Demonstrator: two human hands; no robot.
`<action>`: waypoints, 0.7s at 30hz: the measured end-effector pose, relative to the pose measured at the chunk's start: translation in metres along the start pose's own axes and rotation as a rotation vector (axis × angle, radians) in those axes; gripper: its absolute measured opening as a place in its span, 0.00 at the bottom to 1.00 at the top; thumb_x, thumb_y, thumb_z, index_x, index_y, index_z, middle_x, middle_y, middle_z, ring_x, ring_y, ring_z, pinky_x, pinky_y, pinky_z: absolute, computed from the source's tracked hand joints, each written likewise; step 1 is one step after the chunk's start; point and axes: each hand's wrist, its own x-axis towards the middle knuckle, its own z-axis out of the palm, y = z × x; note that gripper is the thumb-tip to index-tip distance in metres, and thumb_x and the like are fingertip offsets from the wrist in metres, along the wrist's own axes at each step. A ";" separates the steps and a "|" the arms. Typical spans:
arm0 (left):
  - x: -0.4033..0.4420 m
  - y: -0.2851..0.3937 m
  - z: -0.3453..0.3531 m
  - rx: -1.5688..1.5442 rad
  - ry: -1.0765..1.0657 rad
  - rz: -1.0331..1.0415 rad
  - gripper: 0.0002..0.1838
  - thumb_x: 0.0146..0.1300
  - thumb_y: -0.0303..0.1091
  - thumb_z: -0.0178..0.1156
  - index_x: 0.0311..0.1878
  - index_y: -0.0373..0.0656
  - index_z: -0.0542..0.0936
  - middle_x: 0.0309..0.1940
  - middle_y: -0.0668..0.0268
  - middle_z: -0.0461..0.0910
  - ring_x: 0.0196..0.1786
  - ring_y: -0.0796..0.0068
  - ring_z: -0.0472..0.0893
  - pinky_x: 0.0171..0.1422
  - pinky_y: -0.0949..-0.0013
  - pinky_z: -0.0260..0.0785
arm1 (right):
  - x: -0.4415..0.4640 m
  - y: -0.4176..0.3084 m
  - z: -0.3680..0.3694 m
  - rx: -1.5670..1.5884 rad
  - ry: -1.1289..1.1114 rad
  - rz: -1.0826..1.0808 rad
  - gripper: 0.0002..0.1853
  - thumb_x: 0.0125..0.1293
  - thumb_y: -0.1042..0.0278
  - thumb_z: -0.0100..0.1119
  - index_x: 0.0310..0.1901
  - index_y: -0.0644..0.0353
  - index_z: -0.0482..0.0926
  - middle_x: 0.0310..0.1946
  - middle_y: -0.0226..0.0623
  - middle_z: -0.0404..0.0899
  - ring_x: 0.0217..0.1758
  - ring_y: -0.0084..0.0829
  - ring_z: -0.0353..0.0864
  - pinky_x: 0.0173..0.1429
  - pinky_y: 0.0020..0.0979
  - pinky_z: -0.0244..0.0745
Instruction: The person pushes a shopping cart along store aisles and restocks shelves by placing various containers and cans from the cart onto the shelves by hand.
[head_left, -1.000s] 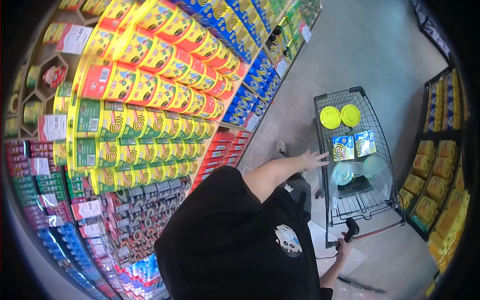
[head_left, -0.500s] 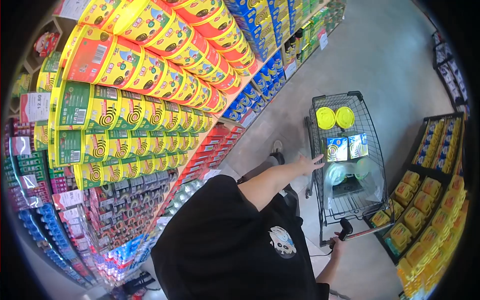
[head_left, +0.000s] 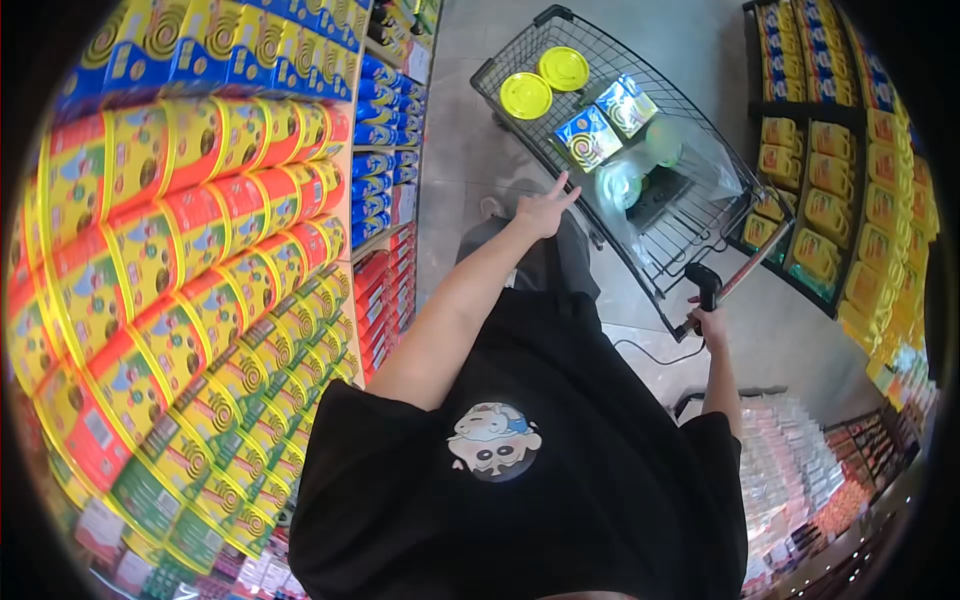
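My left hand (head_left: 545, 212) reaches forward with its fingers spread, right by the near-left side of the wire shopping cart (head_left: 690, 95); whether the fingertips touch the wire I cannot tell. At the cart's push bar (head_left: 752, 258), my right hand (head_left: 712, 326) is closed around its left end, beside an upright black device (head_left: 705, 284) with a cable. Inside the cart are two yellow-lidded tubs (head_left: 526, 96), a blue-and-white box (head_left: 588, 139), a similar box (head_left: 627, 105), and a clear plastic bag (head_left: 705, 165) with round greenish items in it.
On the left, shelves hold stacked red-and-yellow tubs (head_left: 190, 235), green-and-yellow tubs (head_left: 235, 400) and blue boxes (head_left: 210, 55). Racks of yellow packs (head_left: 830, 165) stand close to the cart's right. Clear-wrapped goods (head_left: 790, 455) are behind on the right. Grey floor (head_left: 475, 140) lies beside the cart.
The view has turned, so the cart now appears higher and tilted to the left. My left hand stays stretched out near the cart's side, and my right hand stays on the push bar.
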 end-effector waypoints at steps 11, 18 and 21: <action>0.021 -0.009 -0.058 -0.025 -0.027 -0.062 0.48 0.63 0.28 0.58 0.85 0.74 0.54 0.89 0.65 0.37 0.60 0.48 0.86 0.57 0.41 0.79 | 0.041 -0.052 0.001 0.036 -0.002 0.028 0.12 0.60 0.76 0.61 0.46 0.62 0.85 0.23 0.29 0.78 0.24 0.23 0.79 0.29 0.27 0.71; 0.047 -0.028 -0.048 -0.052 0.115 -0.020 0.38 0.68 0.35 0.58 0.81 0.72 0.63 0.88 0.59 0.45 0.57 0.53 0.86 0.58 0.36 0.75 | 0.085 -0.001 -0.022 0.117 -0.174 0.113 0.16 0.66 0.75 0.62 0.55 0.61 0.83 0.32 0.31 0.81 0.29 0.22 0.79 0.32 0.26 0.72; 0.057 -0.024 -0.062 0.008 0.052 -0.066 0.39 0.71 0.35 0.54 0.83 0.74 0.59 0.88 0.59 0.41 0.59 0.51 0.84 0.64 0.36 0.70 | 0.090 -0.023 -0.019 0.007 -0.121 0.063 0.15 0.65 0.77 0.61 0.53 0.63 0.84 0.32 0.34 0.84 0.34 0.27 0.86 0.39 0.29 0.77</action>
